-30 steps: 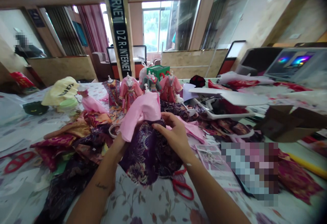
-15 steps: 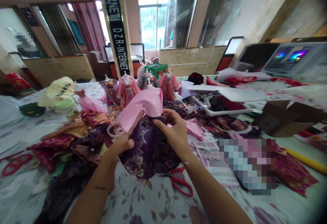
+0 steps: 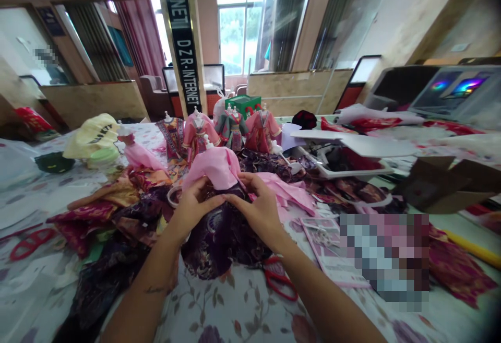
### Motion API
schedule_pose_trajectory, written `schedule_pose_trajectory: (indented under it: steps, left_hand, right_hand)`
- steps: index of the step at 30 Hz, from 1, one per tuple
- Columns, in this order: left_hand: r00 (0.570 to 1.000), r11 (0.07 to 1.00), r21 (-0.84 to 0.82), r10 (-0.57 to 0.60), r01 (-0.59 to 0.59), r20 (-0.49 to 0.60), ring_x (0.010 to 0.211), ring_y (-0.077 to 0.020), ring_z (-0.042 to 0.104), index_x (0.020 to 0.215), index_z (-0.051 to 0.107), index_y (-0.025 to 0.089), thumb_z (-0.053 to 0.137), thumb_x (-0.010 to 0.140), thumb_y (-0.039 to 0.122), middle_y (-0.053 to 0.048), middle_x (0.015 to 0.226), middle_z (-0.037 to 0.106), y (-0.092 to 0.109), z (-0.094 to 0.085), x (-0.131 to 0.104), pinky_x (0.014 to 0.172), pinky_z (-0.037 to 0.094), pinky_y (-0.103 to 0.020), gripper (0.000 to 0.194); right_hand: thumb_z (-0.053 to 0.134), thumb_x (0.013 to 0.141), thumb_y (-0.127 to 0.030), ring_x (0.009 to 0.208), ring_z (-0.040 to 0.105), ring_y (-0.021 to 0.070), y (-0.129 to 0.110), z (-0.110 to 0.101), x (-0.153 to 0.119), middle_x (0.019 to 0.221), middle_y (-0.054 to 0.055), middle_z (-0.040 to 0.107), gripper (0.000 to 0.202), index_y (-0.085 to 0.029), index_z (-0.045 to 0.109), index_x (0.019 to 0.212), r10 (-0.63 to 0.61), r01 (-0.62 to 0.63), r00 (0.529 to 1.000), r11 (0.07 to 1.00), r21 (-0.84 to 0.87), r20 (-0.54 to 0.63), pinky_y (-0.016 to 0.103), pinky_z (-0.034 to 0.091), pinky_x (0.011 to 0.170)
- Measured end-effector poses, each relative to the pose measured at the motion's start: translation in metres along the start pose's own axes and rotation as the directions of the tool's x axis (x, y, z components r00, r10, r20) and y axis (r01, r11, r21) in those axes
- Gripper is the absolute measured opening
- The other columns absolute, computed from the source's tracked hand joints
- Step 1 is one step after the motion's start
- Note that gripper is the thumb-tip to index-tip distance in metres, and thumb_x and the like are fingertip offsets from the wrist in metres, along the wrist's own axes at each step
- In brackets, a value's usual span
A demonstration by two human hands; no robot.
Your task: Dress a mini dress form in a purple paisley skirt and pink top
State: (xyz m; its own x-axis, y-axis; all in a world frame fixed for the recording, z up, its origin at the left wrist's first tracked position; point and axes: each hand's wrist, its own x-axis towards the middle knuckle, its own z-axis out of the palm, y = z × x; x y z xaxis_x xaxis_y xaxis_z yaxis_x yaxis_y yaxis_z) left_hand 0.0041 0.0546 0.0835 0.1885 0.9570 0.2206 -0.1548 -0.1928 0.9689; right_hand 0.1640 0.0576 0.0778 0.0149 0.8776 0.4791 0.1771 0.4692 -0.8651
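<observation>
Two hands, our left hand (image 3: 192, 208) and right hand (image 3: 263, 206), grip the dark skirt (image 3: 213, 236) at its waist, fingers bent narrowly around it, below the pink top (image 3: 216, 165), near the scissors (image 3: 273, 262).

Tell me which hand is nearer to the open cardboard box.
The right hand. It holds the right side of the dark patterned skirt, with the box off to its right; the left hand, at the skirt's left side, is farther away.
</observation>
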Motion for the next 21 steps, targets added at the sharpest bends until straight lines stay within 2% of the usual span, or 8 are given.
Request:
schedule_pose_trajectory:
  steps: [3,6,8,11,14,17,19,21]
  left_hand:
    - [0.999,0.998,0.053,0.033,-0.032,-0.01,0.114,-0.026,0.053,0.115,0.057,0.017,0.078,0.06,0.024,-0.008,0.119,0.061,0.003,0.003,-0.001,0.098,0.039,-0.037,0.059]
    - [0.996,0.999,0.035,-0.02,0.024,-0.089,0.113,-0.0267,0.053,0.111,0.059,0.017,0.08,0.056,0.021,-0.009,0.116,0.062,0.003,0.002,0.0,0.097,0.039,-0.037,0.059]
    - [0.992,0.998,0.007,-0.06,0.061,-0.111,0.109,-0.0256,0.056,0.109,0.06,0.017,0.079,0.059,0.024,-0.009,0.112,0.064,0.002,0.0,0.0,0.096,0.04,-0.037,0.054]
    - [0.993,0.995,-0.052,-0.089,0.085,-0.077,0.103,-0.023,0.059,0.107,0.06,0.017,0.076,0.065,0.027,-0.007,0.108,0.066,0.001,-0.002,-0.001,0.093,0.042,-0.035,0.046]
    - [0.991,0.991,-0.105,-0.098,0.088,-0.092,0.099,-0.022,0.061,0.109,0.06,0.019,0.076,0.066,0.026,-0.006,0.104,0.067,0.002,-0.002,-0.002,0.089,0.044,-0.034,0.046]
    - [0.991,0.989,-0.128,-0.09,0.076,-0.101,0.097,-0.022,0.062,0.112,0.058,0.02,0.076,0.066,0.026,-0.005,0.103,0.068,0.003,-0.004,-0.001,0.088,0.045,-0.035,0.049]
    - [0.99,0.988,-0.133,-0.089,0.075,-0.107,0.096,-0.0218,0.062,0.112,0.058,0.02,0.076,0.065,0.025,-0.005,0.103,0.068,0.002,-0.004,0.0,0.089,0.045,-0.035,0.051]
    - [0.989,0.987,-0.137,-0.103,0.089,-0.102,0.097,-0.022,0.062,0.111,0.058,0.019,0.077,0.064,0.025,-0.005,0.104,0.068,0.002,-0.004,0.001,0.089,0.045,-0.035,0.052]
  right_hand:
    - [0.073,0.067,-0.033,0.089,0.06,0.0205,0.0,0.002,-0.002,0.098,0.003,0.066,0.043,-0.021,0.057,0.105,0.007,-0.008,1.0,0.999,0.031,0.018,0.034,0.046,0.082]
    - [0.069,0.072,-0.034,0.087,0.061,0.0199,-0.002,0.001,-0.001,0.096,0.003,0.066,0.036,-0.022,0.058,0.104,-0.01,0.007,0.997,0.999,0.045,0.074,0.034,0.047,0.081]
    - [0.066,0.075,-0.033,0.087,0.061,0.0198,-0.005,-0.001,0.0,0.095,0.002,0.067,0.03,-0.022,0.06,0.102,-0.027,0.024,0.992,0.999,0.026,0.12,0.033,0.047,0.08]
    - [0.066,0.076,-0.032,0.088,0.061,0.0206,-0.007,-0.004,0.001,0.098,0.003,0.067,0.029,-0.021,0.061,0.103,-0.047,0.049,0.987,0.999,-0.009,0.153,0.035,0.047,0.081]
    - [0.064,0.078,-0.031,0.09,0.061,0.0207,-0.009,-0.008,0.002,0.1,0.004,0.067,0.031,-0.022,0.061,0.107,-0.065,0.072,0.98,0.997,-0.03,0.189,0.036,0.047,0.083]
    - [0.064,0.078,-0.033,0.093,0.061,0.0214,-0.011,-0.015,0.004,0.103,0.005,0.067,0.029,-0.023,0.063,0.105,-0.089,0.104,0.988,0.989,-0.11,0.128,0.037,0.047,0.084]
    - [0.063,0.079,-0.032,0.089,0.061,0.0213,-0.013,-0.021,0.005,0.099,0.005,0.069,0.024,-0.022,0.066,0.1,-0.133,0.137,0.99,0.976,-0.166,0.036,0.036,0.047,0.081]
    - [0.061,0.08,-0.03,0.082,0.062,0.0204,-0.015,-0.025,0.004,0.092,0.005,0.07,0.017,-0.022,0.068,0.094,-0.182,0.18,0.983,0.967,-0.18,0.009,0.035,0.048,0.075]
